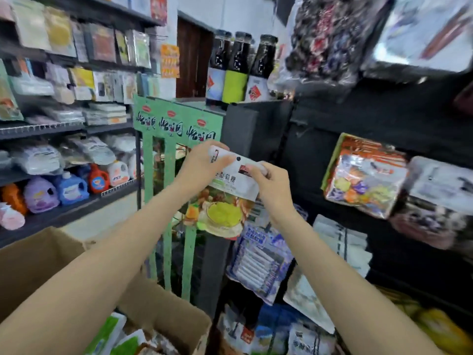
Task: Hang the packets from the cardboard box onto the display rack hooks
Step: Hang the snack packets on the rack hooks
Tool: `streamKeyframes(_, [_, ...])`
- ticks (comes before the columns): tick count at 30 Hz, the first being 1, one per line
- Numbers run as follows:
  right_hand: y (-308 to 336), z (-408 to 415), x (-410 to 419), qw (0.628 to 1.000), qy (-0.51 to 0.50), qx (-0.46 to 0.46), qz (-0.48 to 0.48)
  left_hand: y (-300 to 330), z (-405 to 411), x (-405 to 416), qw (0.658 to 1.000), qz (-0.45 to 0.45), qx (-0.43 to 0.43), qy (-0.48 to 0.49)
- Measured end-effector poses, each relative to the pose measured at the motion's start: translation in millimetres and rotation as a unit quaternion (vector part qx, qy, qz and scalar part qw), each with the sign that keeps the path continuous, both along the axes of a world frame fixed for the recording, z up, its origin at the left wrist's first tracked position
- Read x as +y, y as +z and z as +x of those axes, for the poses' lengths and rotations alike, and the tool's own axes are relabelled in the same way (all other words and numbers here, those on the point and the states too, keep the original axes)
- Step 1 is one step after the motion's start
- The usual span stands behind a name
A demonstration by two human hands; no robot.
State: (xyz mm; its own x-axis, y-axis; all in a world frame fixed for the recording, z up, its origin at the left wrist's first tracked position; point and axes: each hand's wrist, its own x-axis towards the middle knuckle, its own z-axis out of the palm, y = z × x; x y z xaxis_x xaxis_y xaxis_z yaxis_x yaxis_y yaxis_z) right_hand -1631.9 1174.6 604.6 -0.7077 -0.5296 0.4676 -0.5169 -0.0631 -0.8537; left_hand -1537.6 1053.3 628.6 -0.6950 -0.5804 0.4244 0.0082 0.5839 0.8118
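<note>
Seen from the head camera, both hands are raised in front of the dark display rack [332, 139], holding one glossy white-topped sweet packet with a fruit picture [225, 198] by its upper edge. The left hand [198, 166] grips the top left corner, fingers curled over the header strip; the right hand [268, 187] pinches the top right corner between thumb and fingers. The packet hangs down from that grip, its long axis running top to bottom, tilted slightly with the left corner higher. A small dark hang hole [238, 158] sits in the header between the two hands, facing the rack. Which hook it is meant for I cannot make out; the picture is blurred and no bare hook shows plainly. My guess is that the next move depends on lining that hole up with a hook beyond it, with both hands about equally near.

Below, on the near left, the open brown cardboard box [163, 311] holds more green-and-white packets [110, 334]. Other packets already hang on the rack to the right and below. A green printed stand [176, 124] is just behind the hands, and shelves of detergent bottles [69, 187] fill the far left.
</note>
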Motion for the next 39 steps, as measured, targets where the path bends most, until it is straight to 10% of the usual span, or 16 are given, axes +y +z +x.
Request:
streamKeyframes(12, [28, -25, 52, 0.982, -0.177, 0.062, -0.021, 36, -77, 26, 0.967, -0.137, 0.038, -0.211])
streamKeyframes(25, [54, -70, 37, 0.964, -0.255, 0.070, -0.039, 48, -134, 33, 0.972, 0.074, 0.097, -0.199])
streamKeyframes(35, [47, -85, 32, 0.956, -0.267, 0.110, -0.049, 41, -147, 22, 0.910, 0.301, 0.038, -0.281])
streamKeyframes(39, [39, -97, 26, 0.930, -0.319, 0.183, -0.019, 22, -167, 20, 0.979, 0.075, 0.129, -0.136])
